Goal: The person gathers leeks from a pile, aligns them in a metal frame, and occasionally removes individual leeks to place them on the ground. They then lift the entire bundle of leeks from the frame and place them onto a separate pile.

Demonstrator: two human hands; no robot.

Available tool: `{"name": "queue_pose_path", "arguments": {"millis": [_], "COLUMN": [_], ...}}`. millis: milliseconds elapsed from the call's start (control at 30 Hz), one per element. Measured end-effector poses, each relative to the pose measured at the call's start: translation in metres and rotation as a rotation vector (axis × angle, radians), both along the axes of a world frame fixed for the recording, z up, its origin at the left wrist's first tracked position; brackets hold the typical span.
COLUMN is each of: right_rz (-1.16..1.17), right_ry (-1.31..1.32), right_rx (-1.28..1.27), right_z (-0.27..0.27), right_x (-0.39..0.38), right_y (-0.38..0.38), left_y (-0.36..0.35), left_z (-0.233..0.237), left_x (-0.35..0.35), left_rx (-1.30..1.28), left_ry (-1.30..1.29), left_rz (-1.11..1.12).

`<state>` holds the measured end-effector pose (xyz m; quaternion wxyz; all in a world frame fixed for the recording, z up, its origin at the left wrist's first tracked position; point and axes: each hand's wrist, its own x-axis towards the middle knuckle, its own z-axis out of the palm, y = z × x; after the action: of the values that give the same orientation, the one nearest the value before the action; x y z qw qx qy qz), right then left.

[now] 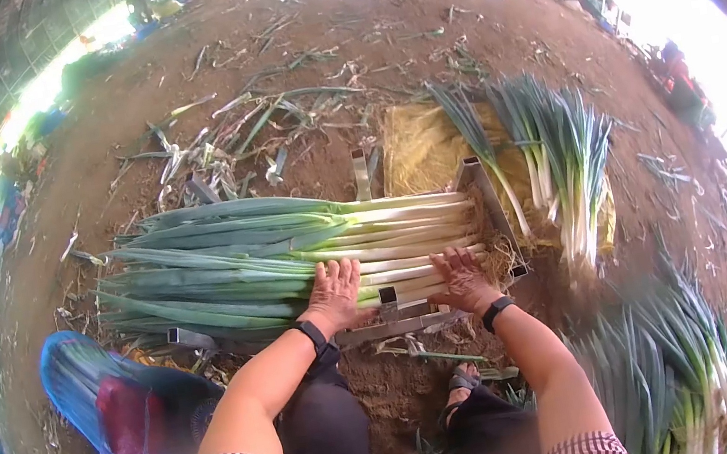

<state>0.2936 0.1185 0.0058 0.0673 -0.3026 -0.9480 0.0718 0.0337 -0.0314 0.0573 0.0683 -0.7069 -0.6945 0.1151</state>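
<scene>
Long green onions (237,260) lie side by side in a low metal frame (491,198), green leaves to the left and white stems and roots to the right. My left hand (334,297) rests with spread fingers on the near stalks, where green turns to white. Flat on the white stems close to the root end is my right hand (464,281), its fingers apart too. Neither hand is closed round a stalk. Both wrists wear dark bands.
Loose green onions (564,155) lie on a yellow sack (413,149) at the right. Another pile (667,370) is at the lower right. A blue bag (75,373) sits at the lower left. Leaf scraps (253,117) litter the soil beyond the frame.
</scene>
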Motion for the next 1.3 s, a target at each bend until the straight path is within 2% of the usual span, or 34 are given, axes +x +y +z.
{"name": "queue_pose_path", "arguments": {"millis": [67,100,200,233,333,400,433,500,533,600,633,733,767,867,1033,1167,1267,1300], "right_rz": [-0.046,-0.068,-0.039,0.087,0.257,0.307,0.263,0.336,0.283,0.282,0.26,0.224,0.221,0.31,0.28,0.237,0.333,0.212], "right_ry": [-0.052,-0.004,0.16,0.247,0.297,0.309,0.197,0.073,-0.047,0.108,0.076,0.073,0.092,0.121,0.061,0.151,0.224,0.235], "right_rx": [-0.129,-0.21,-0.243,-0.12,-0.308,-0.194,-0.228,-0.034,-0.026,0.061,-0.018,0.009,-0.086,-0.137,-0.206,-0.272,-0.254,-0.376], "right_z": [0.008,0.021,0.042,0.048,0.055,0.05,0.049,0.025,0.026,0.014,0.008,-0.006,-0.006,0.004,0.004,0.003,0.035,0.035], "right_x": [-0.003,-0.011,-0.041,-0.056,-0.12,-0.165,-0.183,-0.21,-0.22,-0.228,-0.234,-0.234,-0.233,-0.233,-0.235,-0.231,-0.218,-0.218], "right_y": [0.0,0.002,0.025,0.032,0.051,0.052,0.05,0.056,0.056,0.068,0.075,0.067,0.069,0.078,0.074,0.073,0.067,0.066], "left_y": [0.001,0.002,0.002,0.0,0.002,0.001,0.002,-0.001,0.002,0.008,0.007,0.01,0.011,0.015,0.02,0.019,0.016,0.015], "left_z": [-0.003,-0.006,-0.003,-0.005,-0.005,0.002,0.005,-0.003,0.001,0.007,0.005,0.012,0.012,0.018,0.019,0.021,0.015,0.016], "left_x": [-0.001,-0.001,0.002,0.002,-0.002,-0.001,0.0,-0.003,-0.004,-0.006,-0.008,-0.008,-0.01,-0.014,-0.014,-0.015,-0.017,-0.016], "left_rx": [0.006,-0.035,-0.069,-0.066,-0.106,-0.112,-0.115,-0.088,-0.074,-0.079,-0.042,-0.02,-0.022,-0.048,-0.076,-0.081,-0.057,-0.038], "left_ry": [-0.025,-0.043,-0.025,-0.06,-0.125,-0.084,-0.066,-0.082,-0.094,-0.08,-0.068,-0.01,-0.019,0.0,0.016,-0.012,0.026,0.03], "left_rz": [0.001,0.028,0.045,0.062,0.059,0.043,0.031,0.018,0.0,-0.027,-0.059,-0.115,-0.13,-0.177,-0.195,-0.183,-0.188,-0.182]}}
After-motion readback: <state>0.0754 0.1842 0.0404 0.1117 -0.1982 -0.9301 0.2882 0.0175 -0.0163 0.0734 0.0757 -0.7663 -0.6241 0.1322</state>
